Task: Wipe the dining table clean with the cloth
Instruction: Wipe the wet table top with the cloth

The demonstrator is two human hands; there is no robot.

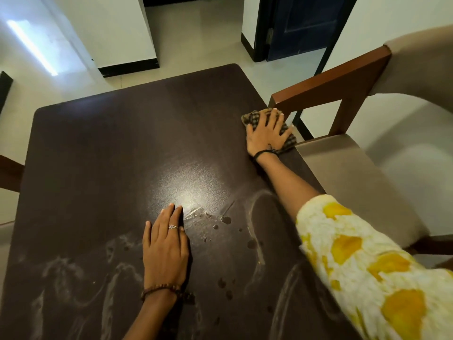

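The dark brown dining table (103,155) fills most of the view. A checked brown cloth (255,119) lies at its right edge, and my right hand (266,136) presses flat on it with fingers spread. My left hand (165,244) rests flat on the table near the front middle, holding nothing, a ring on one finger. Water drops (225,220) and whitish smear marks (257,231) lie on the surface between and in front of my hands.
A wooden chair (343,87) with a beige padded seat stands against the table's right edge, close to the cloth. Another chair's edge (9,173) shows at the left. Pale tiled floor (196,33), white walls and a dark blue door (304,23) lie beyond.
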